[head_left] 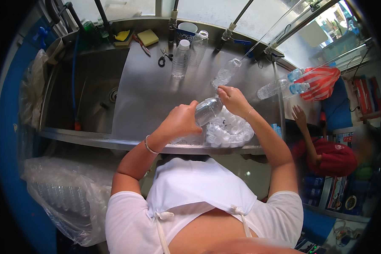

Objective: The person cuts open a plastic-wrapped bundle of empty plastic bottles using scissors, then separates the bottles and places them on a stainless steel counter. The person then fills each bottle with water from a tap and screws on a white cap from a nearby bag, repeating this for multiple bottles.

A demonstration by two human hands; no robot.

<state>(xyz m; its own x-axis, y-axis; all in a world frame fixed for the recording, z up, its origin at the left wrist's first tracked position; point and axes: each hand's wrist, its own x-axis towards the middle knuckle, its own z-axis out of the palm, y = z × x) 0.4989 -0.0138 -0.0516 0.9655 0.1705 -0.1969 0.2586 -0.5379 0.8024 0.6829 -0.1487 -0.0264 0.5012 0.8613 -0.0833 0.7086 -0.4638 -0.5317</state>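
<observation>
My left hand grips a clear plastic bottle, held tilted over the steel counter. At the bottle's neck, my right hand has its fingers pinched; I cannot tell whether a cap sits under them. Just below both hands lies a clear bag of white bottle caps at the counter's front edge.
Capped clear bottles stand at the counter's back, one lies tilted, two lie at the right. Scissors and sponges sit near the sink. A big bag of empty bottles is lower left. Another person crouches at right.
</observation>
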